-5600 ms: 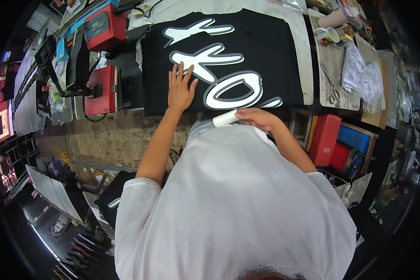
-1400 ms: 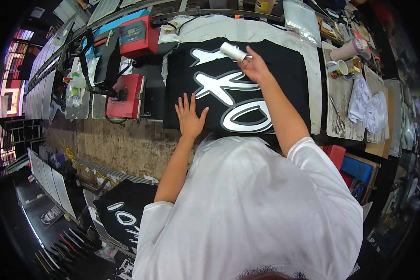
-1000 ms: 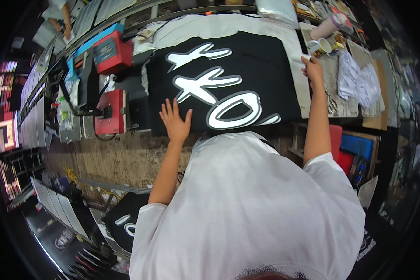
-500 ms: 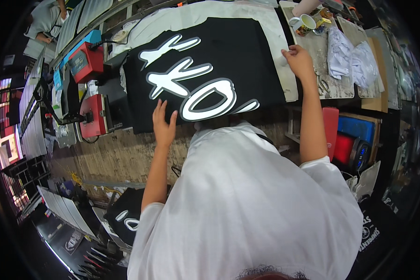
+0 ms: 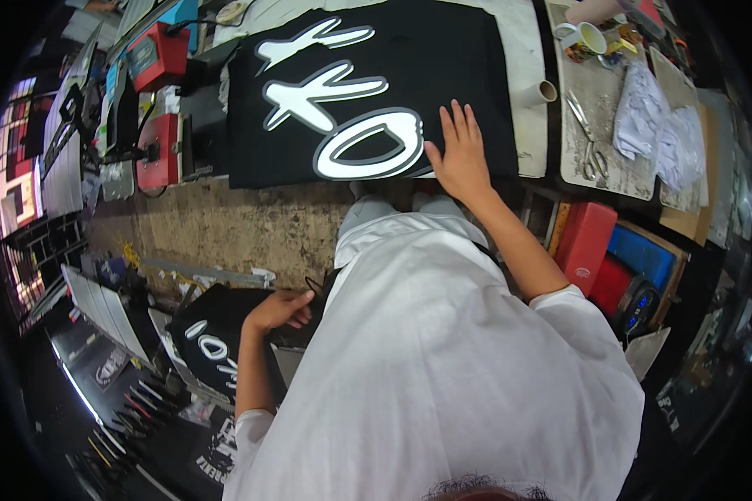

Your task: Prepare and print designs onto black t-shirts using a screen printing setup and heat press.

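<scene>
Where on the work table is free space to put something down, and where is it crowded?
Bare pale strip between the black printed cloth and the cardboard tube. The right hand lies flat on the cloth. Crowded: the grey board with scissors, cups and crumpled paper; the red machines at left.

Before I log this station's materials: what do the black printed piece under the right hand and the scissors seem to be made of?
The black printed piece looks like matte fabric, probably a garment: it lies limp and flat under the right hand, its white shapes glossier, likely a transfer print. The scissors look like bare metal, grey with a dull shine; their handles are too small to judge.
</scene>
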`<state>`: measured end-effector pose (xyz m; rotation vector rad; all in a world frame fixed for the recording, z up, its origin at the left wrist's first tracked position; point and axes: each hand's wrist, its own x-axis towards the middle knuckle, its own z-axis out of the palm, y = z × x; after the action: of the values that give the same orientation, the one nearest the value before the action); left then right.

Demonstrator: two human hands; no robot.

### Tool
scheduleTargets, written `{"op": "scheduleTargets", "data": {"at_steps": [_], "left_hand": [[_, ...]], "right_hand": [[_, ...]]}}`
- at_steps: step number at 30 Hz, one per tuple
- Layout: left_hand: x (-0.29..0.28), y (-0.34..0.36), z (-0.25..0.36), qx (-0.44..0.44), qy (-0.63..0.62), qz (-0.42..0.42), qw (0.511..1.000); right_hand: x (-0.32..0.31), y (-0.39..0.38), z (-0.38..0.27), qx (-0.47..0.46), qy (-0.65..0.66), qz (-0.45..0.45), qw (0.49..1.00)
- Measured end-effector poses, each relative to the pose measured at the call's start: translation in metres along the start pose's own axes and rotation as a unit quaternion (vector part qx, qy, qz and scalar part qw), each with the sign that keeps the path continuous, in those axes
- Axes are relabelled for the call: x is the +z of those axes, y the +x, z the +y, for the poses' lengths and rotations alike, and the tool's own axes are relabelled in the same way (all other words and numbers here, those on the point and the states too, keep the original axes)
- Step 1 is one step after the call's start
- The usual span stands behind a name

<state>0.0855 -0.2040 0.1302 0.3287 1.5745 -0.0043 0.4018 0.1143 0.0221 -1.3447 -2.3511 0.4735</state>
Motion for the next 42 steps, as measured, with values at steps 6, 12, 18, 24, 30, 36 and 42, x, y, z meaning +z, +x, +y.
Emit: {"op": "scheduleTargets", "data": {"at_steps": [6,12,18,24,30,36,42], "left_hand": [[0.067,-0.009,-0.039,-0.014,0.060,0.133,0.989],[0.084,0.011,-0.089,0.098,0.006,0.051,0.994],[0.061,0.033,-0.125,0.095,0.005,0.002,0.995],[0.015,0.037,-0.142,0.013,-0.163,-0.037,0.986],[-0.043,0.023,-0.169,0.038,-0.118,-0.048,0.991],[-0.061,0.029,-0.223,0.061,-0.195,-0.037,0.978],[-0.035,0.042,-0.251,-0.018,-0.391,-0.061,0.918]], "right_hand": [[0.023,-0.004,-0.002,-0.021,-0.037,-0.043,0.998],[0.027,-0.004,0.000,-0.022,-0.051,-0.033,0.998],[0.026,-0.001,-0.005,-0.022,-0.094,-0.059,0.994],[0.029,-0.002,-0.009,-0.018,-0.126,-0.054,0.990],[0.020,0.002,0.019,0.033,-0.167,-0.048,0.984],[0.033,0.056,0.000,0.136,-0.196,0.022,0.971],[0.098,0.104,-0.122,-0.019,-0.074,-0.040,0.996]]}}
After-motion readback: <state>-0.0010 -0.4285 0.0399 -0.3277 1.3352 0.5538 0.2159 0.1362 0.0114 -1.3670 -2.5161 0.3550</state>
